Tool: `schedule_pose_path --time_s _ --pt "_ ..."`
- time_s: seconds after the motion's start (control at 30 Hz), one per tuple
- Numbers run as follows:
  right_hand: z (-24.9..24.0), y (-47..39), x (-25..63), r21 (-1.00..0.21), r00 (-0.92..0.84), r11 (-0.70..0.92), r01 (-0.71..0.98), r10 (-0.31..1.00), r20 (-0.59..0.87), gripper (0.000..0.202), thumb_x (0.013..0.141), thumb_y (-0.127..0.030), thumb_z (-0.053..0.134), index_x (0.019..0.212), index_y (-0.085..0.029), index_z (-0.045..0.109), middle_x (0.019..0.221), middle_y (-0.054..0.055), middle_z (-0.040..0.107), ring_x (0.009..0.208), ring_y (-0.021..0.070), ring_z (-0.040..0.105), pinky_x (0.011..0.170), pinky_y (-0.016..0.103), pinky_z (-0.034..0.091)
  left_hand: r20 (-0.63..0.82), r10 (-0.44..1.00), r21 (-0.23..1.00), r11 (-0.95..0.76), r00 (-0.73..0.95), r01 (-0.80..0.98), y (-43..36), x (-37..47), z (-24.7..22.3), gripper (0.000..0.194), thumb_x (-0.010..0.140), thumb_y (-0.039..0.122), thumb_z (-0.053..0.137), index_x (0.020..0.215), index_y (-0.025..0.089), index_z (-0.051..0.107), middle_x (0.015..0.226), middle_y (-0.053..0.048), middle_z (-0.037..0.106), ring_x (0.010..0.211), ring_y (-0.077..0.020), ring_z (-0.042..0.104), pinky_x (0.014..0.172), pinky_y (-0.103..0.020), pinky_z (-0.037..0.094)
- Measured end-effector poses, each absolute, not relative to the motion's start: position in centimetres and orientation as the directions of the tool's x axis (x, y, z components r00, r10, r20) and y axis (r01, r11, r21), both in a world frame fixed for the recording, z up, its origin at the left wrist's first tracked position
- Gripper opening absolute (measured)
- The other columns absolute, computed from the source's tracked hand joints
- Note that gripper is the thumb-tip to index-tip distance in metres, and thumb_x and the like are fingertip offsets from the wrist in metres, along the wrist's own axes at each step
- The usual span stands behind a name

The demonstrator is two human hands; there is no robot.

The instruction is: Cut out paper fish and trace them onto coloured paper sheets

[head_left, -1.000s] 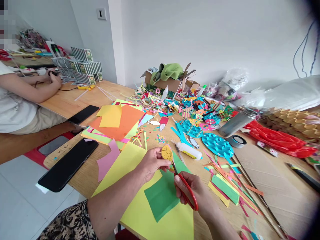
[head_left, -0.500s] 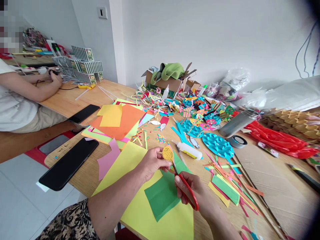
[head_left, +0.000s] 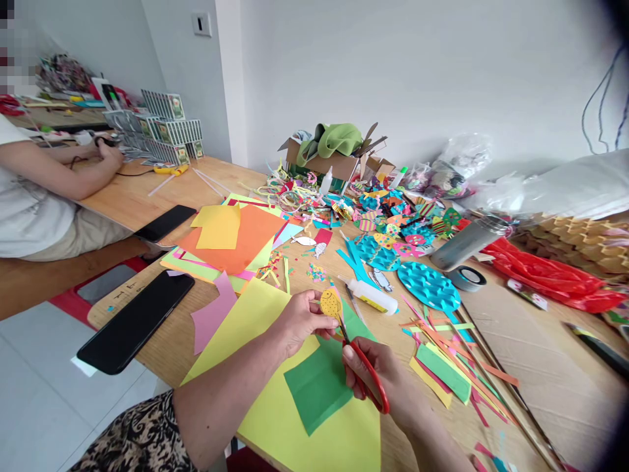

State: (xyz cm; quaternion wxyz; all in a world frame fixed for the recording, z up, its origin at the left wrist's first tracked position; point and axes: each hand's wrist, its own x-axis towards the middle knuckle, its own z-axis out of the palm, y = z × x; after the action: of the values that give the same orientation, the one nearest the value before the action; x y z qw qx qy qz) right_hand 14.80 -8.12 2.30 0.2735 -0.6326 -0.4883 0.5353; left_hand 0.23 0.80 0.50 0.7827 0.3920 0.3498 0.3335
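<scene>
My left hand (head_left: 303, 320) pinches a small yellow paper piece (head_left: 330, 303) with dots and lines drawn on it. My right hand (head_left: 368, 370) is closed round the red handles of a pair of scissors (head_left: 374, 383), whose blades touch the lower edge of the yellow piece. Below both hands lie a green paper (head_left: 314, 390) and a large yellow sheet (head_left: 260, 419). A white glue bottle (head_left: 374, 297) lies just beyond my right hand.
Two black phones (head_left: 135, 321) (head_left: 164, 223) lie at the left. Orange paper (head_left: 246, 239), blue textured ovals (head_left: 427, 285), paper strips, tape (head_left: 468, 278) and a metal flask (head_left: 469, 242) surround the hands. Another person's arm (head_left: 54, 164) rests at the far left.
The scissors and the yellow piece have shifted very slightly. Both hands keep their grips, and the things on the table look the same.
</scene>
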Motion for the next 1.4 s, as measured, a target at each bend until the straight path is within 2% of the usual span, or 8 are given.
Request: schedule_pose_path --time_s 0.27,0.73,0.9,1.4 --pt "1.3 -8.2 15.1 -0.872 -0.035 -0.355 0.336 0.921 -0.388 0.045 0.075 -0.062 0.061 0.062 -0.021 0.045 0.049 -0.003 0.056 0.041 0.0101 0.049 0.039 0.021 0.033 -0.293 0.799 0.846 0.473 0.525 -0.246 0.8 0.3 0.5 0.048 0.050 0.018 0.078 0.092 0.012 0.056 0.068 -0.003 0.067 0.049 -0.0109 0.056 0.049 -0.024 0.044" --pt "1.5 -8.2 15.0 -0.866 -0.006 -0.388 0.315 0.912 -0.410 0.049 0.072 -0.065 0.063 0.061 -0.022 0.042 0.046 -0.004 0.053 0.039 0.0091 0.046 0.039 0.021 0.031 -0.301 0.794 0.834 0.488 0.529 -0.257 0.8 0.2 0.5 0.049 0.049 0.018 0.080 0.091 0.012 0.056 0.068 -0.003 0.067 0.048 -0.0104 0.056 0.047 -0.023 0.044" --pt "1.7 -8.2 15.0 -0.870 -0.047 -0.383 0.310 0.908 -0.417 0.050 0.072 -0.067 0.060 0.062 -0.021 0.044 0.050 -0.003 0.056 0.042 0.0100 0.050 0.039 0.021 0.032 -0.300 0.789 0.826 0.496 0.537 -0.267 0.8 0.3 0.4 0.050 0.048 0.018 0.082 0.091 0.012 0.057 0.066 -0.002 0.066 0.048 -0.0102 0.056 0.047 -0.022 0.044" --pt "1.4 -8.2 15.1 -0.879 -0.019 -0.382 0.286 0.915 -0.403 0.049 0.072 -0.064 0.064 0.062 -0.021 0.042 0.047 -0.005 0.053 0.037 0.0086 0.046 0.038 0.021 0.031 -0.302 0.781 0.823 0.503 0.547 -0.264 0.9 0.3 0.4 0.047 0.049 0.018 0.079 0.090 0.012 0.057 0.066 -0.002 0.067 0.048 -0.0100 0.056 0.047 -0.022 0.044"
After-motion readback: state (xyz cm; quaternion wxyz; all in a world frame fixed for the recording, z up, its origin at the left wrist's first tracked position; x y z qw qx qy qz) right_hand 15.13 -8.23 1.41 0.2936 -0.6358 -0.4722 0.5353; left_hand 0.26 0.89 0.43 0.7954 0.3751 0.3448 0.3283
